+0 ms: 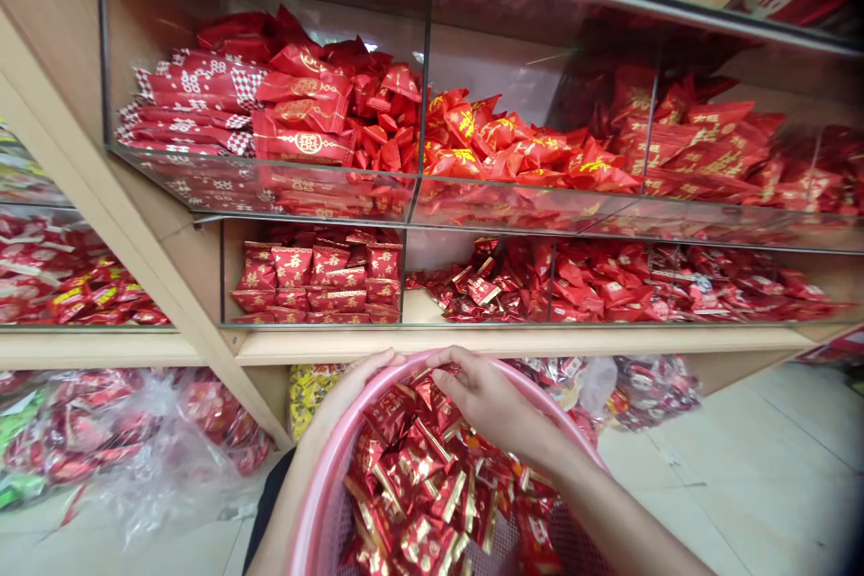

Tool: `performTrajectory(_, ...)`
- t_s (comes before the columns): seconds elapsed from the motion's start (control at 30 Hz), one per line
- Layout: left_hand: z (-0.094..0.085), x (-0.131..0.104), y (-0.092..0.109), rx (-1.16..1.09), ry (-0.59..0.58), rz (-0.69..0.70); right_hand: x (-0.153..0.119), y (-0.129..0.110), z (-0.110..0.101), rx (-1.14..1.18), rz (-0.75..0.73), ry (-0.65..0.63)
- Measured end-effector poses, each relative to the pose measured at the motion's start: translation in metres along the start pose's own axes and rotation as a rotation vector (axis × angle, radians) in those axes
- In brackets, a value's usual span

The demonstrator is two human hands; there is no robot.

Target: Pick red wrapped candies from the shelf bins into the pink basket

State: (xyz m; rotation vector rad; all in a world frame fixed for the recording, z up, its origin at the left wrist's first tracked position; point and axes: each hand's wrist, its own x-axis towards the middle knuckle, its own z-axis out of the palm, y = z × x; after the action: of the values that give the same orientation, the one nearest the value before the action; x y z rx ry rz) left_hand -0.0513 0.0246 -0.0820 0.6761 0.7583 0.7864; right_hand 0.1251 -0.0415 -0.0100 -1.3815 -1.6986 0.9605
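Note:
A pink plastic basket (317, 504) full of red and gold wrapped candies (422, 459) is at the bottom centre, just below the shelf edge. My left hand (371, 371) grips its far rim at the left, fingers bent over the edge. My right hand (476, 391) is over the far part of the basket, its fingers curled down at the candies; whether a candy is between them is hidden. Straight ahead, the lower shelf bin holds small dark red candies (482, 283) beside neatly stacked red packets (330, 274).
Clear dividers (403, 279) split the shelves. Red packets (303, 108) fill the upper row. A wooden shelf edge (540, 342) runs above the basket. Bagged sweets (87, 423) lie below at left, yellow packets (310, 391) and more bags (654, 387) under the shelf.

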Motion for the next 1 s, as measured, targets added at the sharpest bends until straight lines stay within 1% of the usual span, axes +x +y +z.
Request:
performTrajectory(0.1,-0.001,0.001,-0.001,-0.002,-0.011,0.043,0.01,-0.005,0.007,-0.104,-0.083,0.014)
performTrajectory(0.2,-0.002,0.002,-0.001,-0.004,-0.056,0.057,0.019,-0.005,0.013,-0.101,-0.071,-0.06)
performTrajectory(0.3,0.0,0.002,0.001,0.004,-0.084,0.075,0.024,0.001,0.019,-0.102,-0.059,-0.124)
performTrajectory(0.43,0.008,-0.004,0.005,-0.016,-0.097,0.05,0.022,0.005,0.023,-0.177,-0.035,-0.102)
performTrajectory(0.53,0.014,-0.007,0.007,-0.047,-0.078,0.008,0.017,0.0,0.023,-0.326,-0.007,-0.067)
performTrajectory(0.6,0.015,-0.008,0.007,-0.056,-0.069,0.014,0.013,-0.006,0.021,-0.384,-0.016,-0.094)
performTrajectory(0.8,0.014,-0.006,0.007,-0.073,-0.04,0.029,0.008,-0.011,0.016,-0.398,-0.01,-0.216)
performTrajectory(1.0,0.013,-0.007,0.006,-0.078,-0.022,0.02,0.007,-0.012,0.015,-0.409,-0.058,-0.278)
